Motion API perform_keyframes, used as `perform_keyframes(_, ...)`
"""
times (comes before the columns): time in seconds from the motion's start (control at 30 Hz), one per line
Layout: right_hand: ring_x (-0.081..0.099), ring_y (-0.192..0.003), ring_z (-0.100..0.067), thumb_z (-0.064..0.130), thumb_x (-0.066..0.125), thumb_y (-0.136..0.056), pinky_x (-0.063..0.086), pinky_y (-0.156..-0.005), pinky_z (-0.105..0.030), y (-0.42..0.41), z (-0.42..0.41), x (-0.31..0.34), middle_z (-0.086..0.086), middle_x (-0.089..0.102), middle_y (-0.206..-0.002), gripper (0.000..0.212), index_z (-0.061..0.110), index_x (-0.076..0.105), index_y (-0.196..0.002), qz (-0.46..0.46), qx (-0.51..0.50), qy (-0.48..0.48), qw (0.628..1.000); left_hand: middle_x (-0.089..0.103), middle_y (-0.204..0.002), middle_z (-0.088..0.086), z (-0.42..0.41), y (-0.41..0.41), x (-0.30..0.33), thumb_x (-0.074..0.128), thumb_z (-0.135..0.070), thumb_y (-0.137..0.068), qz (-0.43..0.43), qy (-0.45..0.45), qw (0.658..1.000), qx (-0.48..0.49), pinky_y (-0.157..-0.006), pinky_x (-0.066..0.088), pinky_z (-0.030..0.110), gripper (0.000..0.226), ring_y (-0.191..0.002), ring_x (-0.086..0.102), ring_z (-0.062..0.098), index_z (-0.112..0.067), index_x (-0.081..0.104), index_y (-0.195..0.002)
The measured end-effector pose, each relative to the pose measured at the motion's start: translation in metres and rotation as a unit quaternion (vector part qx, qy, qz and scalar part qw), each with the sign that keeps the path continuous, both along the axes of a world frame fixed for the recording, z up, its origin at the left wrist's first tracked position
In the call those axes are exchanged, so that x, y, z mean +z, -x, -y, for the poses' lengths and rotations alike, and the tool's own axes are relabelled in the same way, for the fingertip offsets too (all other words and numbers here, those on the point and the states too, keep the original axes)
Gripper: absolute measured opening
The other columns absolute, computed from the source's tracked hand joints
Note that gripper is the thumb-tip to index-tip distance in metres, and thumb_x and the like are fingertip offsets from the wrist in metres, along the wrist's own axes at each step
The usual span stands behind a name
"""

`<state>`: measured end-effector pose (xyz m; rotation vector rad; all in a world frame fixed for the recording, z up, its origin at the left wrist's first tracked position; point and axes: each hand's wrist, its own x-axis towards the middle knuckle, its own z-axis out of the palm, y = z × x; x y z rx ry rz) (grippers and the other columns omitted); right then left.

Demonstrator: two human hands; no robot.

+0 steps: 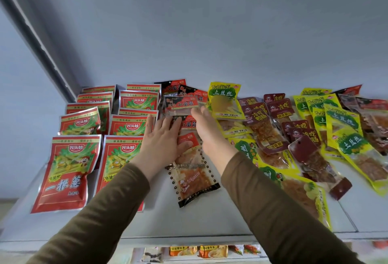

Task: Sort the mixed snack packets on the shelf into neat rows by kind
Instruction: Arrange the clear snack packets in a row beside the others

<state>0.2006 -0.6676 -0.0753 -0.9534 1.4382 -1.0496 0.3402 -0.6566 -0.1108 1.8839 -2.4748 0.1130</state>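
Your hands work the black-and-red row at the middle of the shelf.

Your left hand (162,138) lies flat, fingers straight, pressing the black-and-red packets (184,106), likely to pin the column so it doesn't slide. Your right hand (204,125) reaches along the column's right edge, fingers extended; whether it pinches a packet you cannot tell from here. The shelf (210,217) carries everything: left, the big red packets (67,165) already stand in two overlapping rows; right, yellow packets (223,98) and maroon packets (277,106) still lie mixed and skewed, awaiting sorting. One clear packet (193,182) sits at the column's near end.
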Motion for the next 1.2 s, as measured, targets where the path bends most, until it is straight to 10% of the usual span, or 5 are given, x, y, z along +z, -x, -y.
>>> perform_keyframes(0.37,0.031,-0.151,-0.027,0.051,0.035,-0.109,0.029,-0.117,-0.049,0.001,0.012,0.003,-0.003,0.029,-0.167,0.061,0.023,0.024,-0.163,0.025,-0.029,-0.022,0.999,0.003,-0.173,0.014,0.026,0.019,0.007,0.019,-0.086,-0.090,-0.033,-0.052,0.993,0.097,-0.121,-0.009,0.069,0.102,-0.156,0.021,0.038,-0.020,-0.005,-0.165)
perform_keyframes(0.63,0.030,-0.152,-0.024,0.055,0.027,-0.108,0.028,-0.118,-0.044,0.014,0.019,-0.006,0.001,0.031,-0.166,0.060,0.026,0.030,-0.161,0.000,0.006,0.008,1.000,0.014,-0.171,0.016,0.037,0.019,0.022,0.041,-0.035,-0.106,-0.258,-0.051,0.959,0.103,-0.129,0.010,0.050,0.073,-0.157,0.018,0.035,-0.011,0.005,-0.165)
perform_keyframes(0.77,0.025,-0.155,-0.025,0.059,0.028,-0.107,0.023,-0.121,-0.047,0.012,0.026,-0.005,0.000,0.025,-0.169,0.064,0.026,0.027,-0.162,0.022,0.018,0.005,1.000,0.044,-0.150,0.008,0.045,0.034,0.038,0.046,-0.020,-0.108,-0.491,-0.145,0.840,0.180,-0.061,0.047,0.017,0.060,-0.082,0.052,0.006,-0.013,0.021,-0.162)
perform_keyframes(0.93,0.036,-0.148,-0.027,0.053,0.026,-0.110,0.031,-0.113,-0.040,0.011,0.034,0.000,-0.007,0.037,-0.161,0.062,0.015,0.034,-0.158,-0.015,0.028,0.009,0.999,0.028,-0.166,0.015,0.069,0.039,0.028,0.054,-0.046,-0.098,-0.543,-0.183,0.771,0.277,-0.116,0.036,0.059,0.086,-0.147,0.034,0.040,-0.017,0.009,-0.164)
perform_keyframes(1.2,0.035,-0.149,-0.027,0.057,0.025,-0.108,0.031,-0.117,-0.042,0.015,0.043,-0.004,-0.006,0.035,-0.163,0.064,0.019,0.031,-0.159,-0.009,0.034,0.003,0.999,0.032,-0.164,0.014,0.077,0.044,0.022,0.052,-0.034,-0.106,-0.583,-0.176,0.743,0.276,-0.112,0.041,0.047,0.075,-0.146,0.038,0.037,-0.016,0.009,-0.165)
